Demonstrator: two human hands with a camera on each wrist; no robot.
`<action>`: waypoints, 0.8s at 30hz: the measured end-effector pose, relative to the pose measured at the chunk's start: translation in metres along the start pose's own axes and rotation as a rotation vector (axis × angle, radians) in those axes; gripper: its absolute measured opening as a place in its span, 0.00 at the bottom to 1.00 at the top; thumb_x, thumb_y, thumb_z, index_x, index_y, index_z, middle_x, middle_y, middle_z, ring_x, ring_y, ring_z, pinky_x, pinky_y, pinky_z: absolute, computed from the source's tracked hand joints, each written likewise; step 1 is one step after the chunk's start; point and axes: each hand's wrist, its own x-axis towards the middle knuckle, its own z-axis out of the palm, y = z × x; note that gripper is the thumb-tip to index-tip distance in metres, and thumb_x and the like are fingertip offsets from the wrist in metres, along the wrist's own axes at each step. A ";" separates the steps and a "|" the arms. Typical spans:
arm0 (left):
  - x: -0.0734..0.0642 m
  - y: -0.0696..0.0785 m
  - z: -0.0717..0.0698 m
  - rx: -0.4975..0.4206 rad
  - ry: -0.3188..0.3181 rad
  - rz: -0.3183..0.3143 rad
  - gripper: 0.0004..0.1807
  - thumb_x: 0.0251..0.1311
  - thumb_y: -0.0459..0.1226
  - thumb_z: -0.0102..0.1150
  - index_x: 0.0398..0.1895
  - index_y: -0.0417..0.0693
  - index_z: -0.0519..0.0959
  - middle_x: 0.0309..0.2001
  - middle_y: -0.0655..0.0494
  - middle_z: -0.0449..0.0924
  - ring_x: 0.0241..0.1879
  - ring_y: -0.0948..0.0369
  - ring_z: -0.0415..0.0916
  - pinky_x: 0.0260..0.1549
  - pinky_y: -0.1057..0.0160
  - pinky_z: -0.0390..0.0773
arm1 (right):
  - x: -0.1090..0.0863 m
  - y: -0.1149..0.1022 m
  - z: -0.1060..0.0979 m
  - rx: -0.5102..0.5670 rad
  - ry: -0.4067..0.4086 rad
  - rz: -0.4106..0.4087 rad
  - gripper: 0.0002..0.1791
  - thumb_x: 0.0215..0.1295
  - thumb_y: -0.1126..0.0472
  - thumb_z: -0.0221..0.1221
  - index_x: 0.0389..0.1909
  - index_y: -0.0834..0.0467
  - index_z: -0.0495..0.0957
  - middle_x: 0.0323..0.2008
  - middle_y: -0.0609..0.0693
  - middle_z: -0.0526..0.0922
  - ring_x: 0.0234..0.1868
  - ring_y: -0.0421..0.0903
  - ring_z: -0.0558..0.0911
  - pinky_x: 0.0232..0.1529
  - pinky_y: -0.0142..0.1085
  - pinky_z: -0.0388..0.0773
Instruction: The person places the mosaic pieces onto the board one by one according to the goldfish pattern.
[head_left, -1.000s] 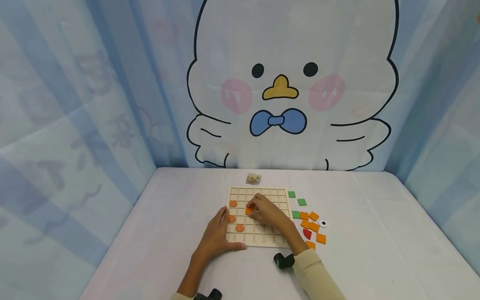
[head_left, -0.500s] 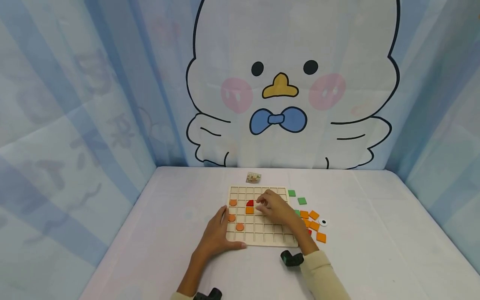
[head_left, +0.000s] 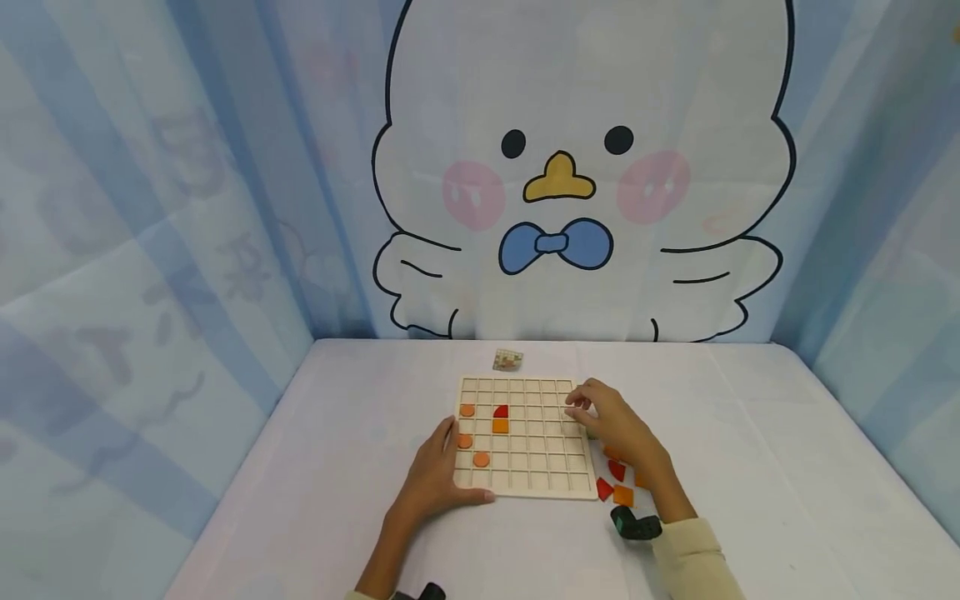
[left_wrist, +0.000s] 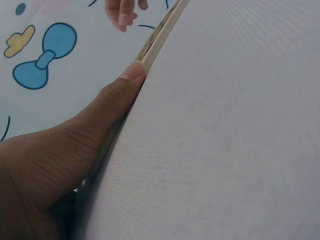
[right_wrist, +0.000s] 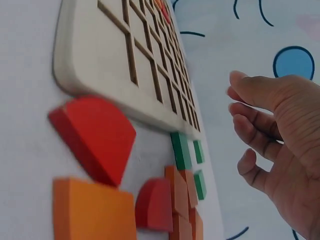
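A pale wooden grid board (head_left: 540, 458) lies on the white table. In its cells sit several orange discs (head_left: 481, 459), plus a red quarter-circle piece (head_left: 501, 412) directly behind an orange square tile (head_left: 500, 426). My left hand (head_left: 433, 479) rests around the board's near left corner, fingers along the left side and thumb at the front edge. The left wrist view shows that thumb (left_wrist: 132, 72) against the board's edge. Above the board's right side is my right hand (head_left: 618, 425), fingers loosely bent. Nothing shows between its fingertips in the right wrist view.
Loose pieces lie right of the board: red quarter-circles (right_wrist: 95, 137), orange square tiles (right_wrist: 95, 212) and green tiles (right_wrist: 181, 150), partly hidden by my right arm in the head view. A small patterned packet (head_left: 507, 359) lies behind the board. A printed curtain (head_left: 555, 308) encloses the table.
My right hand has let go near the orange square and moved right to the board's edge, uncovering the red quarter-circle and the orange square. My left hand has stayed put.
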 end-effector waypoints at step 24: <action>-0.001 -0.001 0.000 0.011 0.002 -0.004 0.76 0.31 0.73 0.69 0.77 0.39 0.46 0.77 0.43 0.45 0.74 0.46 0.51 0.70 0.45 0.60 | -0.061 0.053 -0.054 -0.018 -0.142 0.351 0.09 0.61 0.62 0.65 0.38 0.63 0.79 0.30 0.49 0.76 0.33 0.45 0.72 0.34 0.29 0.76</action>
